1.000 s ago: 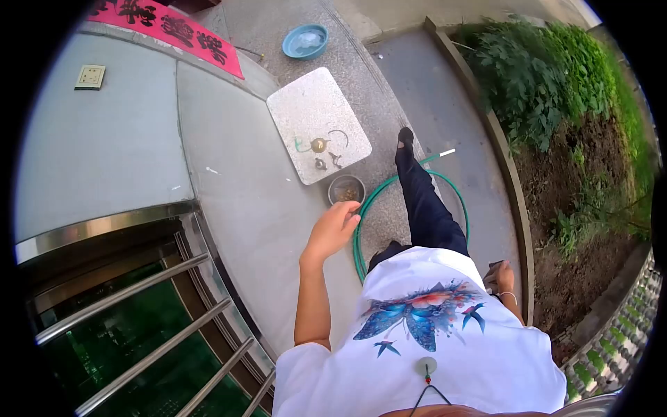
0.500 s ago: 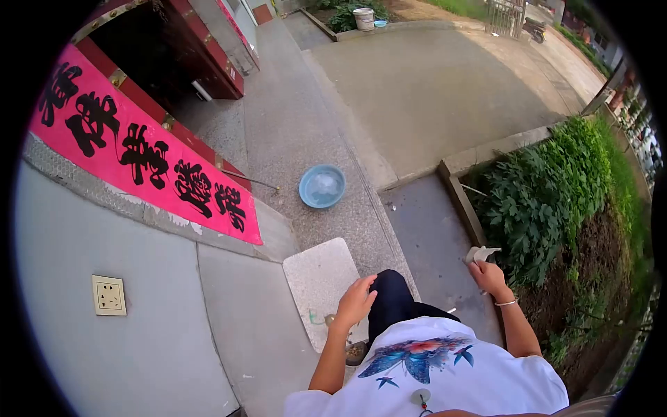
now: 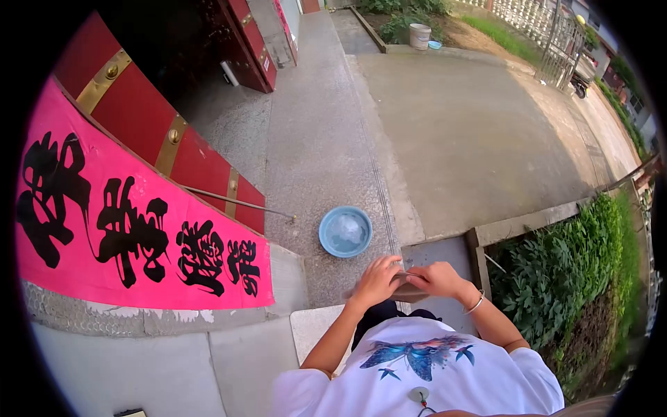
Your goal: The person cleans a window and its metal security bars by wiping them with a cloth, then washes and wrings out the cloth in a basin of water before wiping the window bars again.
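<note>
Just between left fingers (image 3: 386,268), grip unclear, and right fingers (image 3: 425,273), clamped on its edge, a brownish object (image 3: 410,292)

Brass-studded red door (image 3: 137,104), black-lettered pink banner (image 3: 174,233) above a pale wall (image 3: 160,368), speckled walkway (image 3: 316,153), daylit concrete courtyard (image 3: 472,132), leafy garden bed (image 3: 563,264) alongside.

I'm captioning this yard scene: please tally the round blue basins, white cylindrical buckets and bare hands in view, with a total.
Round blue basins: 2, a near basin and a small far basin
White cylindrical bucket: 1
Bare hands: 2, left hand and right hand
Total: 5
</note>
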Demonstrator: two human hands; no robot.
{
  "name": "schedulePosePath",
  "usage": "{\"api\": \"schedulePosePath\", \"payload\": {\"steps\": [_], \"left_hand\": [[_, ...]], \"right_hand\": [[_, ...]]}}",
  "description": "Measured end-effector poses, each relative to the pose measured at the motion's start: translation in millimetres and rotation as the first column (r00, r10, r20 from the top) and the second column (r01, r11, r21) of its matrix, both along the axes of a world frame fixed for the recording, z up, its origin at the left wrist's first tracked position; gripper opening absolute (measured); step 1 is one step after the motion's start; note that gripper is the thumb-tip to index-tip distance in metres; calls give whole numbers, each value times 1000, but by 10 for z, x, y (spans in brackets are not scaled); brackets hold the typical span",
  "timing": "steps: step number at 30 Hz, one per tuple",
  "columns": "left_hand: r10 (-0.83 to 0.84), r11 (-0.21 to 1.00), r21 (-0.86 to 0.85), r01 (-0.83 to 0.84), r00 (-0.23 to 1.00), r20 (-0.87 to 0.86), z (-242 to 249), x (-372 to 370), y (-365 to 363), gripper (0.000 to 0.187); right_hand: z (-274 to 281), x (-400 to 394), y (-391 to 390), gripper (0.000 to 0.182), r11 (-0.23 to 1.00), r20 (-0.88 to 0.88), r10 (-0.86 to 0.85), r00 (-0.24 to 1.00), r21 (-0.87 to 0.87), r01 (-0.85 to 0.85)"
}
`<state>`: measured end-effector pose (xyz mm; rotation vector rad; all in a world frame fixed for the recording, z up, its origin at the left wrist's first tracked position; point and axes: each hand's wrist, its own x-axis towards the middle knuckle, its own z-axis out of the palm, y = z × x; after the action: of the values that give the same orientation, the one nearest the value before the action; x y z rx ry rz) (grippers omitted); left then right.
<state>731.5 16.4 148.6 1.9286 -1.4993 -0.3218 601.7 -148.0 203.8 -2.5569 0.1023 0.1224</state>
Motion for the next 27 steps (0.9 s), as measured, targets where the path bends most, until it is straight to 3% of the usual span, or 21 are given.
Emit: {"api": "schedulePosePath", "payload": {"steps": [2,4,6,10,17,20,23,25,27], "left_hand": [[184,967,223,-124,945,-272,-39,393,18,20],[265,958,172,-230,938,-223,-158,698,110,21],[348,921,235,-310,926,-143,-366,963,242,20],[535,799,400,-450,835,-130,-783,1464,345,24],[847,519,495,-697,494,-193,-1565,2225,62,30],[909,414,422,-807,394,-137,-2247,2534,-145,22],[942,330,542,-773,311,-131,-3139,2764,-291,21],[944,322,566,-759,302,-132,-3816,2823,-323,22],[934,317,586,-745,351,-59,-4574,2858,-350,24]], "right_hand": [[67,538,-130,24,998,29,31,999,59,-32],[-8,1032,-270,26,986,-59,116,991,124,-108],[-255,1442,-365,29,976,-65,173,983,146,-162],[-935,2223,-511,17,939,-59,280,958,226,-261],[-1942,3578,-830,13,867,-84,427,900,319,-382],[-2699,4090,-962,12,871,-140,433,891,320,-373],[-3598,4487,-1028,11,875,-180,470,864,225,-429],[-4328,4621,-1012,8,877,-194,473,860,203,-436],[-5119,4692,-1009,5,847,-193,529,826,69,-526]]}}
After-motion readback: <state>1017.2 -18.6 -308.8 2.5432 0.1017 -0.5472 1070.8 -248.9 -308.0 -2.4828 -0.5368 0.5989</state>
